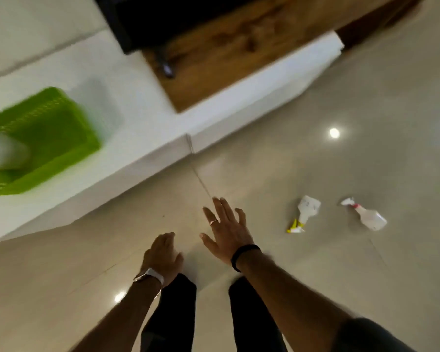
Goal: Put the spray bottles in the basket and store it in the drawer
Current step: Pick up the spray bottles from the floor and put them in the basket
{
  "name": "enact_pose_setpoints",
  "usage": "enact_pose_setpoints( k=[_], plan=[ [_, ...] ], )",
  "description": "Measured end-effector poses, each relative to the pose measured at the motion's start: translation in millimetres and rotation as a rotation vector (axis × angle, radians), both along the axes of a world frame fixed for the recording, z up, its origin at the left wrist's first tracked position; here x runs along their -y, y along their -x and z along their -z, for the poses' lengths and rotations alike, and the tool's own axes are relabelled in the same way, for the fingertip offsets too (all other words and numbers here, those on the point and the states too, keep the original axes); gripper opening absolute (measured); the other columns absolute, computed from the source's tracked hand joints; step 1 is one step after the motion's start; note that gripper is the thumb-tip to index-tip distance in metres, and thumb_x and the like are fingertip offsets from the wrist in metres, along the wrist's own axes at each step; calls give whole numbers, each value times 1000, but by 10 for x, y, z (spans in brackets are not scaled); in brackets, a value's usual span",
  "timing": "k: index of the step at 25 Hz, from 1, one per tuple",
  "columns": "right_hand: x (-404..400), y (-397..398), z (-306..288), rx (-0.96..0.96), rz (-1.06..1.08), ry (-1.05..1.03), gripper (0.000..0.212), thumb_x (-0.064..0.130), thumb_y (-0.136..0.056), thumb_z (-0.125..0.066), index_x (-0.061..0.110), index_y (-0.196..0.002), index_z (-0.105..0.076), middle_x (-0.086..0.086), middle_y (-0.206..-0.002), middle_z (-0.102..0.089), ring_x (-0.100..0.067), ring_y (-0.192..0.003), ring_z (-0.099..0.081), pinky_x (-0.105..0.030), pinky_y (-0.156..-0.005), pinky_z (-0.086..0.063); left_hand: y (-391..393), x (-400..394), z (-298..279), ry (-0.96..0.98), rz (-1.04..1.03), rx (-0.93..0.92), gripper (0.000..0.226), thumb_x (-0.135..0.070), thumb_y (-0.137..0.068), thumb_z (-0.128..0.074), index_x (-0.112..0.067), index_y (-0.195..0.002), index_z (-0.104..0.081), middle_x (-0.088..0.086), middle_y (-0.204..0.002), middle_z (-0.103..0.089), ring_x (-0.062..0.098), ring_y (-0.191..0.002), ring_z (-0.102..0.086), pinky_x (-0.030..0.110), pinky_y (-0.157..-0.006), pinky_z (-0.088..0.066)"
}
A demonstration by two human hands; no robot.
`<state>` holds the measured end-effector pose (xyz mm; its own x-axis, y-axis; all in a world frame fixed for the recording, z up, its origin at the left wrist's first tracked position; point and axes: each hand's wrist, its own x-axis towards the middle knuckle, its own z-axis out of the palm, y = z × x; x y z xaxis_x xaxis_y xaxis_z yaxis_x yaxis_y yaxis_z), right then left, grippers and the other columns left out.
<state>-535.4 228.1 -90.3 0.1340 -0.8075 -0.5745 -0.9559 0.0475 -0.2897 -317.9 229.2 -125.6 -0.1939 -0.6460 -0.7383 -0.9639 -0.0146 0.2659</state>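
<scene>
**Two bottles still down, both hands empty**

We start at the fingers: our right hand [226,231] has them spread wide, palm down, holding nothing and hovering over bare floor [315,275]. Our left hand [163,255] is loosely curled, fingers slightly bent, also empty and touching nothing we can make out.

Outward now. To the right of that open hand lie two spray bottles: the yellow-nozzle bottle [305,210] nearer to it, the red-nozzle bottle [368,216] further right. Both are on their sides on the floor, apart from each other. The spread looks like a hand readying to reach that way, though that's our reading.

Far left, the green basket [51,138] sits on the white cabinet [142,118], with a pale blurred shape [3,151] at its near-left corner. It could be a bottle already inside, but it's too smeared to tell. No drawer front is clearly picked out here.

We judge the loading as unfinished, with storing still ahead.
</scene>
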Motion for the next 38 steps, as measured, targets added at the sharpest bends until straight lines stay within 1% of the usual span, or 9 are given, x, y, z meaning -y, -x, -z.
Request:
enact_pose_setpoints(
  k=[5, 11, 16, 21, 24, 26, 30, 34, 38],
  plan=[
    [-1162, 1676, 326, -76, 387, -86, 74, 60, -95, -33, 25, -158, -17, -6, -169, -4, -25, -156, -3, -56, -118, -14, 1752, -171, 106, 123, 164, -140, 66, -32, -89, -58, -11, -147, -36, 7, -153, -40, 26, -141, -39, 43, -106, -41],
    [-2077, 3233, 1290, -109, 782, -78, 71, 58, -97, -32, 27, -158, -14, -7, -168, -6, -24, -155, -8, -53, -117, -16, 4014, -354, 981, 102, 637, -200, 70, -36, -95, -50, -12, -155, -23, 7, -163, -25, 22, -152, -22, 40, -120, -28],
    [-2310, 3656, 2542, -22, 948, -112, 70, 51, -98, -37, 25, -159, -11, -7, -168, -9, -24, -153, -13, -52, -117, -19, 5099, -508, 2077, 148, 989, -148, 73, -40, -95, -49, -12, -156, -20, 10, -164, -21, 26, -153, -19, 42, -119, -29],
    [-2206, 3749, 3650, 230, 1216, -205, 69, 39, -99, -39, 17, -159, -12, -3, -166, -19, -21, -151, -20, -48, -115, -23, 5656, -435, 3024, 285, 1247, -50, 83, -44, -91, -55, -15, -157, -16, 13, -165, -16, 33, -154, -11, 45, -117, -27],
    [-2118, 3716, 4110, 319, 1257, -193, 67, 32, -100, -41, 14, -158, -14, -4, -163, -25, -25, -147, -28, -48, -111, -27, 5777, -322, 3469, 236, 1137, 23, 103, -50, -82, -68, -23, -158, -4, 14, -165, -14, 36, -152, -15, 48, -117, -31],
    [-2022, 3663, 4242, 333, 1276, -160, 65, 31, -100, -44, 14, -157, -18, -5, -158, -32, -28, -142, -35, -49, -109, -30, 5772, -259, 3613, 89, 972, 6, 110, -51, -77, -75, -26, -157, -5, 13, -160, -25, 38, -142, -33, 47, -113, -38],
    [-1894, 3586, 4201, 320, 1298, -153, 56, 31, -100, -48, 14, -151, -31, -7, -135, -51, -29, -130, -47, -46, -104, -33, 5616, -245, 3582, 76, 921, -69, 98, -56, -78, -72, -20, -152, -17, 10, -148, -39, 32, -121, -55, 43, -94, -50],
    [-2015, 3662, 3699, 407, 1245, -114, 62, 35, -100, -47, 17, -156, -26, -8, -134, -52, -31, -121, -56, -44, -100, -42, 5481, -249, 3166, 68, 773, -143, 93, -62, -82, -63, -18, -151, -20, 12, -143, -45, 28, -119, -56, 39, -96, -47],
    [-2120, 3852, 2749, 652, 1297, -40, 52, 40, -97, -45, 33, -148, -45, -2, -119, -68, -22, -110, -63, -38, -97, -49, 5297, -199, 2495, -9, 549, -133, 83, -68, -85, -51, -29, -151, -20, 13, -137, -48, 31, -125, -50, 45, -108, -42]
  ],
)
